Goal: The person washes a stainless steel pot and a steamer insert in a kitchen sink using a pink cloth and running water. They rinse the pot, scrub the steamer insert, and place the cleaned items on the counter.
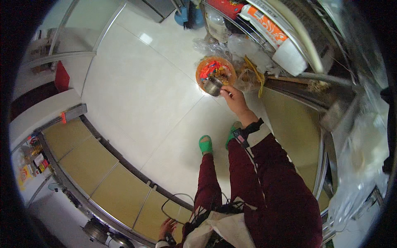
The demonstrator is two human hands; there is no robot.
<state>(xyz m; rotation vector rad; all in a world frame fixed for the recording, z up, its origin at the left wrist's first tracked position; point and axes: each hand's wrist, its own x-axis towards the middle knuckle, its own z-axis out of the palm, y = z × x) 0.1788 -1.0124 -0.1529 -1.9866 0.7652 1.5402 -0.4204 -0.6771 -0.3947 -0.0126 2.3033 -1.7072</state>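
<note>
My right hand [235, 100] is closed on a small metal cup [213, 87], gripping its near right side. The cup is over the near rim of an orange bin [200, 68]. Inside the bin lie red and brown scraps of rubbish [211, 69]. The contents of the cup cannot be made out. At the lower edge, my left hand [167, 229] hangs beside tan cabinet doors, fingers loosely apart, holding nothing visible. A thin black cable [164, 206] loops near it.
Clear plastic bags [252, 51] and a yellow strap [255, 74] crowd the bin's right side. A rack with packages [269, 27] rises at upper right. Tan cabinets [120, 186] line the left under a counter with pots [96, 230]. My feet wear green slippers [205, 144] on white floor tiles.
</note>
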